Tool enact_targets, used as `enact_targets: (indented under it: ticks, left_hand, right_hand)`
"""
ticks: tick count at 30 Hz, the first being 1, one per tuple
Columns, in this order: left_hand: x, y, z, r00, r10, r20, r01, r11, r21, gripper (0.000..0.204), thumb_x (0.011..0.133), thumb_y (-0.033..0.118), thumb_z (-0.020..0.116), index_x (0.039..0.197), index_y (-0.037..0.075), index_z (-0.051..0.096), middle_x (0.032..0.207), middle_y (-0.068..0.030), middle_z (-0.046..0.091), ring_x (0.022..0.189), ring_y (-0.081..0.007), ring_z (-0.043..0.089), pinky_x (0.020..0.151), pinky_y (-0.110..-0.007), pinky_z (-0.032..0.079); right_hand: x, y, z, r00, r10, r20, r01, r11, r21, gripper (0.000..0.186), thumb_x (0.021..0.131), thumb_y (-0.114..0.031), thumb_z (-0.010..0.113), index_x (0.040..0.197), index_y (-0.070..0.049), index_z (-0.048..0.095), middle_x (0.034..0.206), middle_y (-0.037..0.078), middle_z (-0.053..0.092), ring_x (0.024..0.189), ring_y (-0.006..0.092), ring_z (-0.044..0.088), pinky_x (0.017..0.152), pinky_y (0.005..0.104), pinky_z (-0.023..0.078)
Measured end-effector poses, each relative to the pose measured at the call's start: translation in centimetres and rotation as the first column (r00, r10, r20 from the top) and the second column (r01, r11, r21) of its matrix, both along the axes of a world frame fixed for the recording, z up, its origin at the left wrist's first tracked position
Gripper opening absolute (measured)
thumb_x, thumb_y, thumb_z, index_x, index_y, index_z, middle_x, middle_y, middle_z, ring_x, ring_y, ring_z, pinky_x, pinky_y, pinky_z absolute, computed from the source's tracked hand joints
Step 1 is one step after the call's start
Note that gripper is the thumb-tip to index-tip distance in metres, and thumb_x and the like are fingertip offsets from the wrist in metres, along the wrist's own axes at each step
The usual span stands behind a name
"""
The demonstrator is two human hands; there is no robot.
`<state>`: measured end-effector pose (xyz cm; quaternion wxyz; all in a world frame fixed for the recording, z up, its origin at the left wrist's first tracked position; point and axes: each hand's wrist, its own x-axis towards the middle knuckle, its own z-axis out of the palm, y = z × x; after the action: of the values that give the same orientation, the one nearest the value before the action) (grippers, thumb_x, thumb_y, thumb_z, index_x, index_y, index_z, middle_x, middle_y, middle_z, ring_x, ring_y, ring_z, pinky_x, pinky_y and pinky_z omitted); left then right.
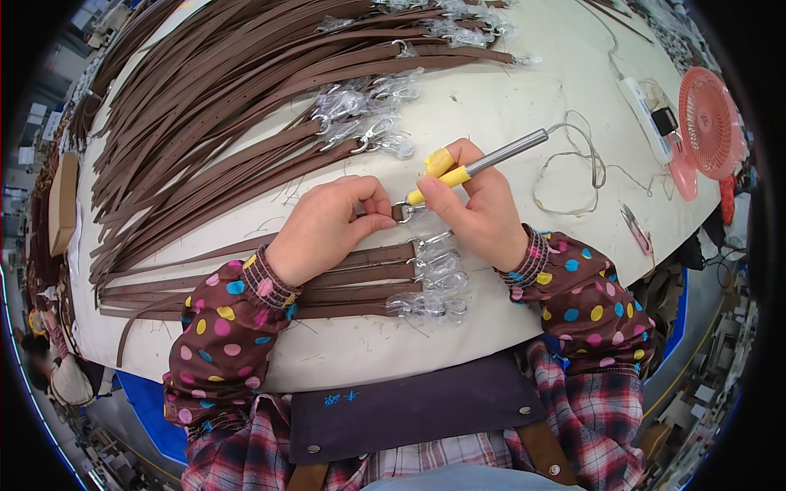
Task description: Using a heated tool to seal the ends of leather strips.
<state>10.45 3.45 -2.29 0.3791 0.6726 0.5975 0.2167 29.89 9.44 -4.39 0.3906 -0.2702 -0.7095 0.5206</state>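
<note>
Being gripped in the right hand (489, 214): a pen-shaped tool (503, 153), yellow at the front, silver at the back, pinched between thumb and fingers, tip angled down-left. A yellow cover (440, 161) is worn on one right finger. By the left hand (327, 222), the end of a brown strap (399, 213) is pinched between thumb and forefinger, other fingers curled. Tool tip is held right at the metal fitting on that strap end; actual contact can't be told. Both hands are placed over the white table (508, 102), near its middle.

More brown straps (360, 276) are laid just below, metal clasps (442, 270) wrapped in clear plastic. Bigger strap pile (213, 106) is spread at upper left. Tool cable (603, 173) is looped to the right, near pink-handled snips (637, 231). Pink fan (708, 123) is stood beside the white power strip (643, 114).
</note>
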Motion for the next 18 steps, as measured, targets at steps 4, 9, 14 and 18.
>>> enact_targets:
  ticks: [4,9,14,18]
  left_hand:
    - [-0.1,-0.2,0.1,0.979,0.139,0.149,-0.109,0.975,-0.194,0.014,0.083,0.012,0.067,0.087,0.002,0.057,0.07,-0.0035,0.06,0.057,-0.0116,0.055,0.052,-0.026,0.044]
    - [-0.6,-0.3,-0.4,0.929,0.226,0.293,-0.141,0.948,-0.284,0.014,0.089,0.012,0.062,0.087,0.001,0.054,0.071,-0.0016,0.059,0.06,-0.0064,0.057,0.051,-0.021,0.046]
    - [-0.7,-0.2,-0.6,0.915,0.219,0.339,-0.121,0.95,-0.286,0.014,0.09,0.012,0.06,0.089,0.0,0.052,0.074,-0.0014,0.058,0.062,-0.0068,0.057,0.055,-0.021,0.049]
    - [-0.7,-0.2,-0.6,0.906,0.226,0.358,-0.119,0.947,-0.298,0.014,0.09,0.011,0.06,0.089,0.0,0.051,0.075,-0.0016,0.058,0.063,-0.0067,0.057,0.055,-0.021,0.049]
  right_hand:
    - [0.0,-0.4,-0.1,0.997,0.01,0.076,-0.016,0.997,0.079,0.022,0.087,-0.018,0.064,0.092,-0.003,0.047,0.076,0.005,0.059,0.063,0.0099,0.055,0.055,0.0235,0.045]
    - [-0.6,-0.5,-1.0,0.993,0.048,0.106,-0.049,0.999,0.008,0.024,0.085,-0.017,0.065,0.09,-0.003,0.046,0.076,0.007,0.059,0.062,0.013,0.058,0.055,0.0252,0.048]
    - [-0.6,-0.5,-0.7,0.978,0.07,0.197,-0.076,0.997,0.026,0.018,0.087,-0.008,0.063,0.092,-0.001,0.047,0.08,0.004,0.057,0.071,0.0084,0.06,0.057,0.0209,0.046]
    - [-0.6,-0.5,-0.6,0.97,0.065,0.234,-0.08,0.995,0.056,0.019,0.087,-0.01,0.063,0.092,-0.001,0.047,0.078,0.004,0.057,0.07,0.008,0.059,0.057,0.0213,0.046]
